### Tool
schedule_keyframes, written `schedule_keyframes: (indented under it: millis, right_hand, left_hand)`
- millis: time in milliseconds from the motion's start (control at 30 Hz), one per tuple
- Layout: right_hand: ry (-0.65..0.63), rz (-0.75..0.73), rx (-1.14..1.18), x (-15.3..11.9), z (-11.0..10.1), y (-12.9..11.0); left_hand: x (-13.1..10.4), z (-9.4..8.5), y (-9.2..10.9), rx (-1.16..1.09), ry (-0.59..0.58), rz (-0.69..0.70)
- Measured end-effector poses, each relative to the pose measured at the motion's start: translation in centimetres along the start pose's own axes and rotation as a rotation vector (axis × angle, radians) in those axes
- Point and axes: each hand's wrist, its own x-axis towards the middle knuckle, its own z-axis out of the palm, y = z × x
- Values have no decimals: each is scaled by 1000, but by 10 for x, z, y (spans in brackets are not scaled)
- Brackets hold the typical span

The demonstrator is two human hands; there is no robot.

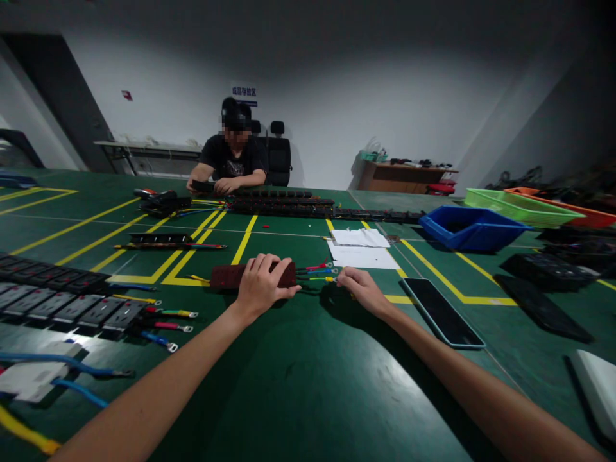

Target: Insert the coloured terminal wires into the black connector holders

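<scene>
A dark red strip-shaped block (226,276) lies on the green table in front of me. My left hand (264,282) rests over its right part, fingers wrapped across the top and thumb along the near side. Red, blue and yellow-green wires (315,278) with metal lugs come out of its right end, and a short yellow wire out of its left end. My right hand (359,287) is closed in a pinch at the tip of the yellow-green wire; the fingertips hide the lug there.
Black socket strips (81,311) with lugged wires lie at the left. A phone (443,312) and white papers (363,255) are at the right, with a blue bin (469,229) beyond. Across the table sits a person (233,157) behind a row of black strips (283,206).
</scene>
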Motion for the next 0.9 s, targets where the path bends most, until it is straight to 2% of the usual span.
schedule_keyframes:
  millis: [333, 667, 900]
  right_hand:
    - [-73, -13, -110, 1, -1, 0]
    - [-11, 105, 108, -1, 1, 3]
    - [24, -69, -62, -2, 1, 3]
  left_hand:
    - [0, -1, 0, -53, -15, 59]
    - [2, -3, 2, -37, -71, 19]
    - [2, -2, 0, -57, -100, 53]
